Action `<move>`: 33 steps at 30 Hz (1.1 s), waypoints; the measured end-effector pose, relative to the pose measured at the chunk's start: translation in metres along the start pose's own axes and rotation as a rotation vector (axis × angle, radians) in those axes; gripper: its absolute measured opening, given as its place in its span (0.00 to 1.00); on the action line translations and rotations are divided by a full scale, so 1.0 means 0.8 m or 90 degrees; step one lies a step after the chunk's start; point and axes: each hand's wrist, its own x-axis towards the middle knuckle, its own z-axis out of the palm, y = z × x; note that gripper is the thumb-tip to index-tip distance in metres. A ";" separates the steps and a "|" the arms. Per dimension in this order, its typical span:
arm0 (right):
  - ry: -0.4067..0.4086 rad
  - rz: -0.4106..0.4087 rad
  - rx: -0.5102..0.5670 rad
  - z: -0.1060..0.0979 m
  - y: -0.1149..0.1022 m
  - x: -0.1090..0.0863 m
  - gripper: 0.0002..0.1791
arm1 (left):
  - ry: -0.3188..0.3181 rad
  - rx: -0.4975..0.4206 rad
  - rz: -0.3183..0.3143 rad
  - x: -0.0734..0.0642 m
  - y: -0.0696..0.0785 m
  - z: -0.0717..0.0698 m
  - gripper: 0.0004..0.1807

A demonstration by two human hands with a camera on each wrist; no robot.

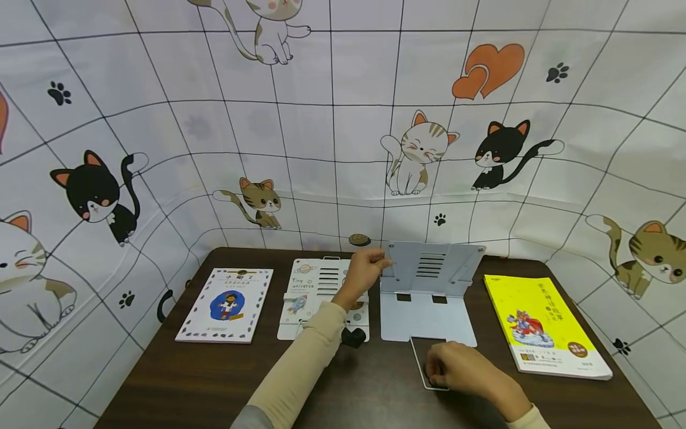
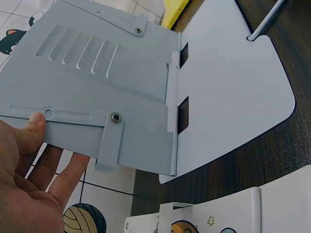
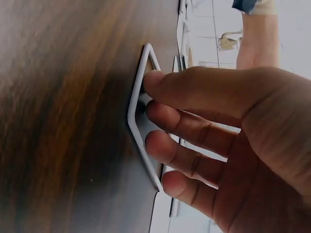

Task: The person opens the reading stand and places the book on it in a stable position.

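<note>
- Grey stand [image 1: 426, 286]: on the table [image 1: 161, 390], between the white stand and the yellow book, unfolded, its slotted back panel raised and its base panel lying flat
- Left hand [image 1: 361, 274]: at the left edge of the grey stand's back panel, clamped lightly on that edge, thumb laid on the near face and the other fingers behind it
- In the left wrist view those other fingers are partly bent, with gaps between them, so the hold is a pinch at the edge rather than a full fist
- Right hand [image 1: 458, 372]: just in front of the grey stand's base panel, fingers bent and pointing down at the wire frame [image 3: 136, 87]
- In the right wrist view the right hand's fingertips stand slightly apart, the thumb close above the first finger and overlapping the frame; I cannot tell whether they pinch the wire or only touch it
- Wire frame: thin and pale, reaching out from the front edge of the grey stand's base panel, low over the table
- White stand [image 1: 305, 286]: just left of the grey stand, printed with "Tiny universe", partly behind the left arm
- White book [image 1: 225, 307]: well left of the grey stand, a blue round picture on its cover
- Yellow book [image 1: 543, 325]: right of the grey stand, lying flat
- Cat-print cloth [image 1: 359, 71]: behind the grey stand
</note>
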 end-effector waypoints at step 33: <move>0.079 -0.015 0.087 -0.049 -0.011 0.001 0.14 | -0.005 -0.014 -0.007 -0.001 -0.004 0.002 0.06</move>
